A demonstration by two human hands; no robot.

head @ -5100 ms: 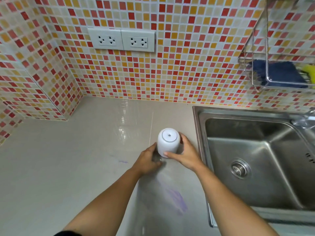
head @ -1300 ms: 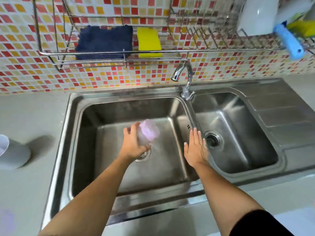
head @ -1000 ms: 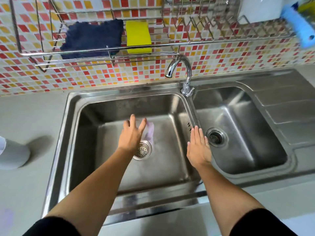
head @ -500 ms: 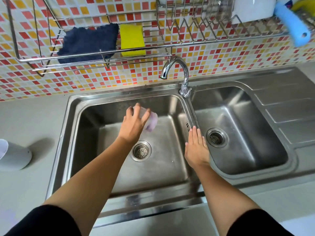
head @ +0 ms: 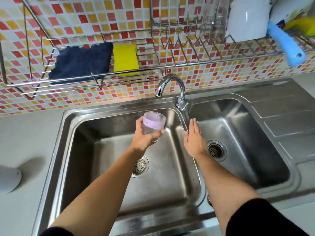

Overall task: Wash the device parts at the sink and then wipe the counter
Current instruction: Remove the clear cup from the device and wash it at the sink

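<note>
My left hand (head: 144, 137) holds a clear cup with a purple band (head: 154, 124) upright over the left basin of the steel sink (head: 71, 133), below and left of the faucet (head: 172, 86) spout. No water runs from the spout. My right hand (head: 193, 137) lies flat and open on the divider between the two basins, holding nothing. The white device cover (head: 8, 179) lies on the grey counter (head: 25, 142) at the far left, partly cut off by the frame edge.
A wire rack (head: 102, 75) on the tiled wall holds a dark blue cloth (head: 80, 63) and a yellow sponge (head: 126, 58). Further right the rack carries a white container (head: 247, 17) and a blue-handled brush (head: 286, 43). The right basin has a drainboard (head: 286, 116) beside it.
My left hand has turned the purple-banded cup upright and lifted it toward the faucet. My right hand has stayed on the divider. Earlier both hands held the white device on the counter.
</note>
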